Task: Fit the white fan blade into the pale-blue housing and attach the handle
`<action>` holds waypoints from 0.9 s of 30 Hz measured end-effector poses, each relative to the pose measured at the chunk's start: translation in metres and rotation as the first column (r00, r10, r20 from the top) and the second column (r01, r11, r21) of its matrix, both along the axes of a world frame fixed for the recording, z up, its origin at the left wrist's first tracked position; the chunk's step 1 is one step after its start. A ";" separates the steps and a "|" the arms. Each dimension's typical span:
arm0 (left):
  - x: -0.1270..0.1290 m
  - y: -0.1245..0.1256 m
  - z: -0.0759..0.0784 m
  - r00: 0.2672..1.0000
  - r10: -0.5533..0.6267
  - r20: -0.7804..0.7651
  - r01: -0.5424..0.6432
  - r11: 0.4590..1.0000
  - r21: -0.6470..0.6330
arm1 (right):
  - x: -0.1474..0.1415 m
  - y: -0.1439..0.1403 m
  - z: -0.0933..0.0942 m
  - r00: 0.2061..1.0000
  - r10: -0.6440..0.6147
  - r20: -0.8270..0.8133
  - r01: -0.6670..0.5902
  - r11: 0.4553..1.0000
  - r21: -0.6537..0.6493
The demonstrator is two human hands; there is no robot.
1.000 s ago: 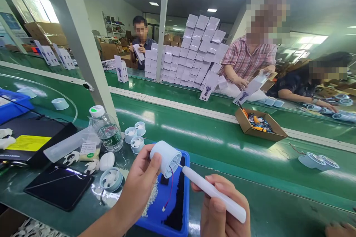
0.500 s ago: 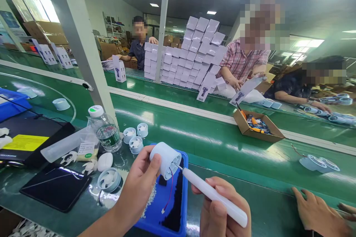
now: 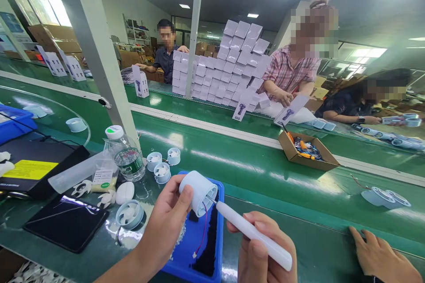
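Note:
My left hand (image 3: 169, 216) grips a light blue cylindrical fan housing (image 3: 196, 190), its open end turned to the right. A thin red wire (image 3: 203, 232) with a small white connector hangs out of that end. In my right hand (image 3: 265, 243) is a white-handled screwdriver (image 3: 254, 235), slanting up to the left. Its thin metal shaft reaches into the housing's open end; the tip is hidden inside. Beneath both hands lies a blue tray (image 3: 217, 247) holding small black pieces (image 3: 207, 252) and small whitish pieces.
Left of the tray are a small fan (image 3: 129, 215), a dark tablet-like panel (image 3: 66, 223), a water bottle (image 3: 128, 154) and several small fans. A green belt (image 3: 239, 159) runs behind, carrying a twin-ring housing (image 3: 385, 196). Another person's hand (image 3: 381, 252) rests at right. Across stand a parts carton (image 3: 307, 152) and stacked white boxes (image 3: 229, 66).
Parts on the near belt have shifted slightly right. Boxes on the far belt have shifted slightly left. My hands, the housing and the screwdriver have barely moved.

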State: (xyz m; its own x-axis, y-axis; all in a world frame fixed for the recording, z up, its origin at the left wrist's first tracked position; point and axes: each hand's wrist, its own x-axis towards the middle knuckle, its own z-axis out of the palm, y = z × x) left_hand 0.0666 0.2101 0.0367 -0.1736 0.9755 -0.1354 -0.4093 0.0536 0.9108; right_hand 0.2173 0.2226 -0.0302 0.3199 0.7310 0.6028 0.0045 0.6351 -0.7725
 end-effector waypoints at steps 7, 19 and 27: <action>0.000 0.000 0.004 1.000 0.005 0.012 -0.005 1.000 -0.023 | 0.002 0.003 -0.003 1.000 0.014 -0.021 -0.014 1.000 0.021; -0.001 0.000 0.002 0.998 0.052 -0.026 -0.052 0.999 0.009 | -0.017 0.002 0.014 0.994 0.108 -0.009 -0.104 0.975 0.196; -0.003 0.001 0.002 0.999 0.033 -0.033 -0.033 0.999 0.019 | -0.019 -0.004 0.025 0.989 0.129 -0.072 -0.115 0.977 0.180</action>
State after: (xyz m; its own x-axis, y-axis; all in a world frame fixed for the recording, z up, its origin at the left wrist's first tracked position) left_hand 0.0639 0.2113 0.0386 -0.2101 0.9714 -0.1107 -0.3797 0.0232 0.9248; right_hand 0.1982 0.2190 -0.0049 0.2893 0.6534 0.6995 -0.1410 0.7519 -0.6440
